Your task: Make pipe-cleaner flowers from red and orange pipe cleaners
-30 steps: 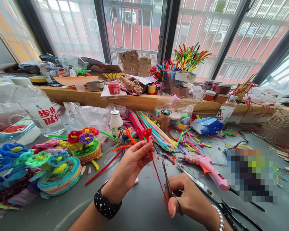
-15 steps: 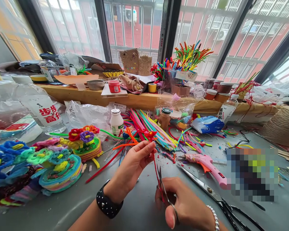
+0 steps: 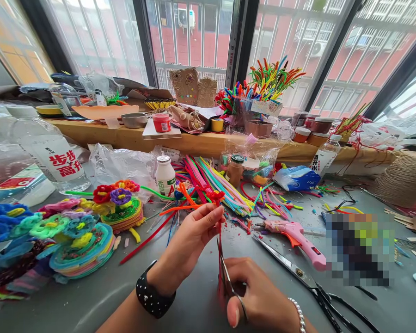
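Observation:
My left hand (image 3: 194, 233) pinches a small red pipe-cleaner flower (image 3: 215, 196) just under its head, above the middle of the table. From my fingertips its thin red stem (image 3: 220, 233) hangs straight down. My right hand (image 3: 263, 291) has thumb and fingers in the handles of small scissors (image 3: 226, 270), with the blades pointing up alongside the stem. Whether the blades touch the stem is hard to tell. Part of the lower stem lies behind the blades and my right fingers.
Pipe-cleaner flowers on round stacks (image 3: 81, 249) stand left. A bundle of pipe cleaners (image 3: 225, 187) lies behind my hands. To the right are a pink glue gun (image 3: 298, 236), large black-handled scissors (image 3: 300, 273) and a twine spool (image 3: 405, 178). Bottles stand along the ledge (image 3: 190, 143).
The scissors and my right hand have moved slightly left, and the blades stand closer along the red stem. My left hand still holds the flower in nearly the same place.

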Demonstrator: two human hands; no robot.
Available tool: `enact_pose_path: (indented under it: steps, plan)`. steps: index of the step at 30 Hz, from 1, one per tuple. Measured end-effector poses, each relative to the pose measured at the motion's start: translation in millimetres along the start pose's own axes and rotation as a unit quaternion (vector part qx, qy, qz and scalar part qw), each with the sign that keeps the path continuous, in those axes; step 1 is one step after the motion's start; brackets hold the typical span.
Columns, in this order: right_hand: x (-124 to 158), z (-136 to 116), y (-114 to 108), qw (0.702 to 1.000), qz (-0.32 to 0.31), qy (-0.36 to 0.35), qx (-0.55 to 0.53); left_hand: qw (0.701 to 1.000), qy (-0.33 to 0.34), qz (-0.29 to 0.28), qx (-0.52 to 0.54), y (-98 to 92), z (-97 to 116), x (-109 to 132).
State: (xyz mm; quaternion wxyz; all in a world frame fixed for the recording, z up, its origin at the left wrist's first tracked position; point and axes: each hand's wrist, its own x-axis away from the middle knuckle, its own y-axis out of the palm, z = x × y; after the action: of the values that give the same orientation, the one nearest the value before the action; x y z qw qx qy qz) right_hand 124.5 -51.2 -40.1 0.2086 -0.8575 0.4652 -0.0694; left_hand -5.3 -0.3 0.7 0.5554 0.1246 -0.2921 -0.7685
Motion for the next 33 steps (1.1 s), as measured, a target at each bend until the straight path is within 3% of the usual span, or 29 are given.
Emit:
enact_pose_path:
  steps: [8, 15, 20, 26, 33]
  plan:
    - [-3, -3, 2, 0.997, 0.054, 0.048, -0.011, 0.999, 0.030, 0.001, 0.010, -1.4, 0, 0]
    - [-3, 2, 0, 0.992, 0.115, 0.045, -0.029, 0.998, 0.043, 0.033, 0.041, -0.5, 0, -1]
    - [-1, -4, -9, 0.997, 0.069, 0.017, -0.031, 0.998, 0.047, 0.038, 0.025, -0.4, 1, 0]
    - [-1, -1, -2, 1.000, 0.002, -0.013, 0.004, 0.999, 0.024, 0.019, 0.021, -0.1, -3, 0]
    - [-2, -2, -2, 0.999, -0.021, -0.046, -0.018, 1.000, 0.020, 0.020, -0.001, 2.3, -4, 0]
